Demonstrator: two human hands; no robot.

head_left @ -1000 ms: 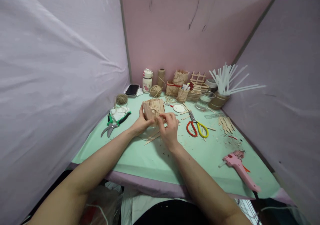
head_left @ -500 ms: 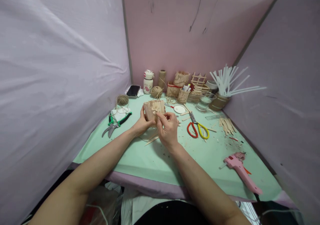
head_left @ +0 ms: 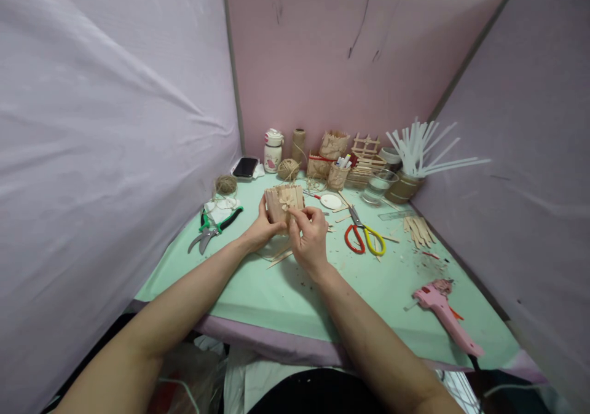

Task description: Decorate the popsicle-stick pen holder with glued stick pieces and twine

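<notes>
A small box made of wooden craft sticks (head_left: 282,199), with a stick flower on its front, is held just above the green table (head_left: 258,291). My left hand (head_left: 259,228) grips the box from its left side, fingers wrapped round it. My right hand (head_left: 310,237) is closed in a pinch at the box's front, thumb and forefinger pressed to the flower's lower edge; whether it holds a small piece I cannot make out. Loose sticks (head_left: 279,256) lie under the hands.
Pruning shears (head_left: 210,228) and twine balls (head_left: 225,184) lie to the left. Red-and-yellow scissors (head_left: 364,234), a stick pile (head_left: 418,230) and a pink glue gun (head_left: 443,316) lie right. A phone (head_left: 244,167), jars, stick crafts and a pot of white glue rods (head_left: 412,156) line the back wall.
My right hand rose from below the box to pinch at the flower on its front. The left hand and box stayed put; the view shifted slightly.
</notes>
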